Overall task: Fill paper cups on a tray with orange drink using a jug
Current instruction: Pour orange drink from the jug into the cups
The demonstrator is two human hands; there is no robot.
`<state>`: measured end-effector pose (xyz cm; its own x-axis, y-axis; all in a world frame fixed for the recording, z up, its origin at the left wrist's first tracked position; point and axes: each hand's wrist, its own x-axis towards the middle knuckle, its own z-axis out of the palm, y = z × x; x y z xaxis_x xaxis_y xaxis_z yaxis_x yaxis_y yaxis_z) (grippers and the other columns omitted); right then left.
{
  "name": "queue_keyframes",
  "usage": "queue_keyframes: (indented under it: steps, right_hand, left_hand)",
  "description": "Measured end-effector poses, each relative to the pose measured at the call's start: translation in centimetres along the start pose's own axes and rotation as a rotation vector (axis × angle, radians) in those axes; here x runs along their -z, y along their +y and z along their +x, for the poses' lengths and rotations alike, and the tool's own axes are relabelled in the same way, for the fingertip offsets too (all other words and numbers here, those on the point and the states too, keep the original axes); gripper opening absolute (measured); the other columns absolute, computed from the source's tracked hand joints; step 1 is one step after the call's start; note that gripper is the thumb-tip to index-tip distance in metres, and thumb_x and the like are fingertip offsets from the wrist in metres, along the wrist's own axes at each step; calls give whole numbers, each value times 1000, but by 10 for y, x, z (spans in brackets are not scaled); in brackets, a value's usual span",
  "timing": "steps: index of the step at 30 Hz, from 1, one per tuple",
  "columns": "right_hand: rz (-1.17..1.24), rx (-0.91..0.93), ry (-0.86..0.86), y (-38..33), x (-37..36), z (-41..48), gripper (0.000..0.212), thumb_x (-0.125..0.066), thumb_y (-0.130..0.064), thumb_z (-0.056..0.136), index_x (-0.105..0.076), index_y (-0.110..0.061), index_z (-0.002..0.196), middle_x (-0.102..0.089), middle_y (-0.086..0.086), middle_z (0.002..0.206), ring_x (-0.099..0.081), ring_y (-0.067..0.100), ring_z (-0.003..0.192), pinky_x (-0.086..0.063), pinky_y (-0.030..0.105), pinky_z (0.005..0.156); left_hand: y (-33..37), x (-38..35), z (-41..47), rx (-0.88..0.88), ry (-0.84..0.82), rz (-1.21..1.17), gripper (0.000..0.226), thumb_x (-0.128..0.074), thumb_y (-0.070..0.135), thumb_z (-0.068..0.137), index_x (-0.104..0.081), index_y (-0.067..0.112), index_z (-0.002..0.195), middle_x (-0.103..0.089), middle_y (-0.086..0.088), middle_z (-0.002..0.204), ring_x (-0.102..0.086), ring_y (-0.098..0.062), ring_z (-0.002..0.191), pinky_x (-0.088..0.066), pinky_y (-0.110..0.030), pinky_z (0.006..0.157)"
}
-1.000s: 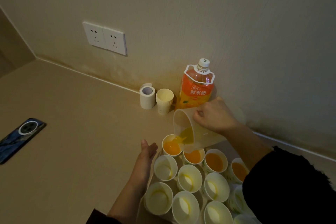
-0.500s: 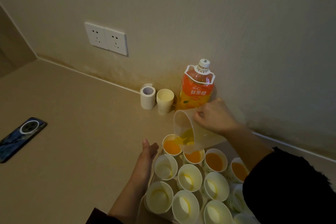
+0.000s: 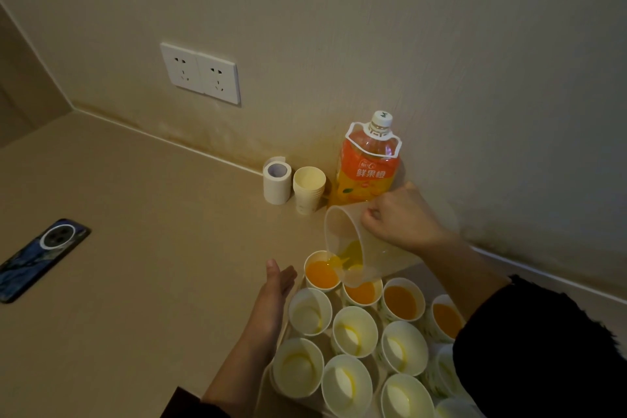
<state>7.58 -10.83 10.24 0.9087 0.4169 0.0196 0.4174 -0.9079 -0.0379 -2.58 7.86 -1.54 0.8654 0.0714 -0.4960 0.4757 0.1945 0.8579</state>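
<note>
Pouring goes on: my right grip (image 3: pixel 403 217) still holds the tilted jug (image 3: pixel 368 248), lip over the back-row corner cup (image 3: pixel 321 274), which looks fuller than a second ago, nearly done, I think; left grip (image 3: pixel 276 285) stays open beside it.

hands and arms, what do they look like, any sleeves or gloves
No gloves, rings or watch on the left hand or right hand. The right arm wears a black fuzzy sleeve, forearm bare; the left shows only a dark sleeve edge.
</note>
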Motion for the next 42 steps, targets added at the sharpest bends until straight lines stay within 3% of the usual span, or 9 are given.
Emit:
queue_keyframes:
  steps: [8,13,17,21,25,36,40,42]
  right_hand:
    - [-15,-2,-13,1,-1,2,42,-32,-36,98,-63,-18,77,-62,1,76,-54,12,72,-34,32,91]
    - [-27,-4,-22,0,-3,3,43,-28,-39,96,-48,-25,61,-49,-5,62,-42,6,60,-32,31,87]
    - [-15,-6,-12,1,-2,4,42,-29,-38,95,-50,-23,62,-48,-4,61,-42,8,59,-30,30,84]
    - [-1,-19,10,3,1,3,43,-33,-33,97,-39,-25,56,-44,-7,59,-38,5,57,-29,30,85]
    - [26,-64,10,8,4,0,40,-33,-32,98,-49,-20,64,-49,-3,65,-39,8,62,-27,28,82]
    - [150,-89,93,28,4,-9,43,-36,-30,97,-37,-24,55,-39,-6,52,-39,7,52,-32,33,91]
    - [208,-93,159,36,15,-16,41,-22,-46,84,-32,-26,50,-32,-8,46,-35,6,46,-27,28,78]
    - [235,-109,189,41,19,-20,42,-31,-38,88,-32,-25,48,-32,-7,45,-34,8,46,-25,28,75]
  left_hand:
    - [-1,1,0,-9,4,11,76,-12,59,92,-40,7,141,-44,-6,145,-38,-15,135,-27,-25,101]
    - [2,-1,-1,-7,4,-3,74,-12,55,94,-39,4,141,-42,-9,146,-38,-18,135,-27,-25,99]
    - [4,-3,-2,-6,-9,-12,69,-11,50,98,-37,2,141,-41,-10,147,-40,-19,133,-31,-24,95]
    - [7,-4,0,-7,-8,-11,71,-11,53,97,-39,5,141,-41,-8,147,-38,-17,134,-30,-23,95]
    - [12,-9,2,-18,-20,-18,72,-11,55,95,-41,8,140,-42,-6,147,-35,-15,137,-27,-24,98]
    - [19,-14,4,-21,-30,-67,71,-8,54,96,-35,10,144,-41,-5,147,-34,-15,138,-26,-24,98]
    - [22,-17,7,-10,-37,-56,71,-6,55,95,-37,13,143,-42,-3,147,-32,-16,138,-24,-26,96]
    - [22,-20,8,4,-41,-54,72,-5,57,95,-37,14,143,-43,-1,146,-33,-16,138,-25,-28,96]
